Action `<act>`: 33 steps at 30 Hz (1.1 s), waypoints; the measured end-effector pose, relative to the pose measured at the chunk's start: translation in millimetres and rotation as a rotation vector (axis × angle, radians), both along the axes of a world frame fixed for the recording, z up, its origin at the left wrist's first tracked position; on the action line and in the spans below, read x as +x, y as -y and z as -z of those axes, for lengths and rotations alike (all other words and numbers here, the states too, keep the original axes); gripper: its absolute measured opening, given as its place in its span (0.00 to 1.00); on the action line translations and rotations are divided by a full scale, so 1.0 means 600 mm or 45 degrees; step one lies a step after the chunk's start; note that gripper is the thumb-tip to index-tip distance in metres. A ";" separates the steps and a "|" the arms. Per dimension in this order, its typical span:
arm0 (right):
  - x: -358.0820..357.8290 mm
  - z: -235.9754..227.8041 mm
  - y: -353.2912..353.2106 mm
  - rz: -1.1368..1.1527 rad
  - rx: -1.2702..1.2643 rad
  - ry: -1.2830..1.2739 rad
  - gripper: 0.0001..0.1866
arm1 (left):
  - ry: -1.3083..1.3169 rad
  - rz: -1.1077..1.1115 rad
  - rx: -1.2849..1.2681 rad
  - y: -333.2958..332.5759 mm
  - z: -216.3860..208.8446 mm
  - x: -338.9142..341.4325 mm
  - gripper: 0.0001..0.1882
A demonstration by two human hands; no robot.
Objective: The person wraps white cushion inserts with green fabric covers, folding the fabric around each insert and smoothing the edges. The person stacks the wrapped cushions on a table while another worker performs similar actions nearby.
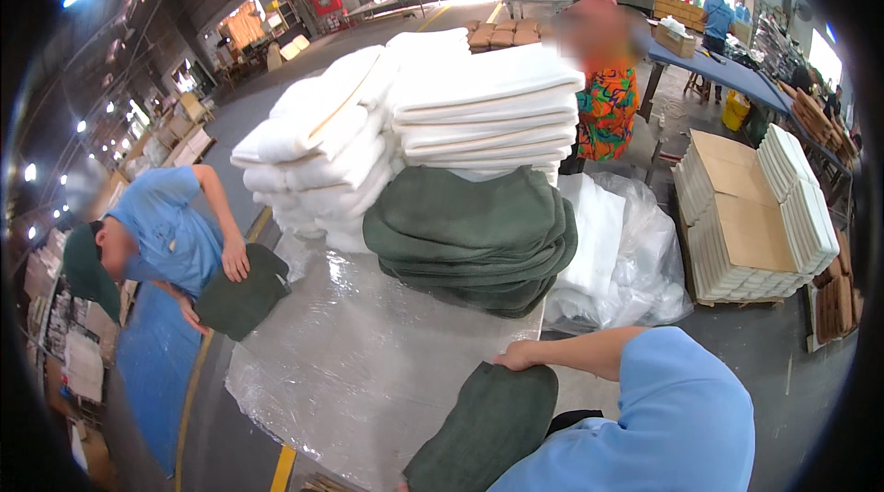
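Note:
My right hand pinches the upper edge of a dark green fabric piece with a rounded end. At the picture's lower edge, a sliver of my left hand shows at the opposite end of the same piece; most of that hand is cut off. The piece hangs between my hands beside a table covered with clear plastic film. On the table lies a stack of similar dark green pieces. Behind it rise folded white padding sheets and another white pile.
At left, a co-worker in a blue shirt holds another green piece. A person in bright patterned clothing stands behind the piles. Bagged white material and a pallet of stacked white sheets with cardboard are at right.

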State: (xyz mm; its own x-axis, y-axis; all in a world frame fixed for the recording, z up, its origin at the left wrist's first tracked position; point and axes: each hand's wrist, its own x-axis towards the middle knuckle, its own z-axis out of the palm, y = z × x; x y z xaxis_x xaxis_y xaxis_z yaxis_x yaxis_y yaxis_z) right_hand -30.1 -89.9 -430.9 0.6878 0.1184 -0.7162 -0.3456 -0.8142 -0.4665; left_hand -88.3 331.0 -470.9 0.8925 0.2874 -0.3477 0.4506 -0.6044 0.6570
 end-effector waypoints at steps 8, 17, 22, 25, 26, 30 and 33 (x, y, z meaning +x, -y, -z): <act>-0.130 -0.146 0.043 1.253 1.221 0.199 0.41 | 0.223 -0.009 -0.333 -0.022 -0.122 0.134 0.28; -0.295 -0.155 -0.044 0.340 0.971 0.978 0.62 | 0.702 -0.178 -1.273 0.195 -0.281 0.339 0.18; -0.304 -0.096 -0.063 0.103 1.085 0.709 0.67 | 0.571 -0.149 -1.143 0.324 -0.219 0.328 0.15; -0.291 -0.115 -0.072 0.047 1.012 0.645 0.67 | 0.549 -0.026 -1.040 0.323 -0.212 0.332 0.15; -0.283 -0.124 -0.072 0.046 1.026 0.528 0.66 | 0.547 -0.023 -1.035 0.315 -0.212 0.335 0.15; -0.272 -0.114 -0.083 0.022 0.957 0.852 0.58 | 0.546 0.039 -1.032 0.312 -0.209 0.340 0.15; -0.245 -0.118 -0.084 0.008 1.030 1.012 0.52 | 0.501 0.066 -1.043 0.302 -0.204 0.340 0.15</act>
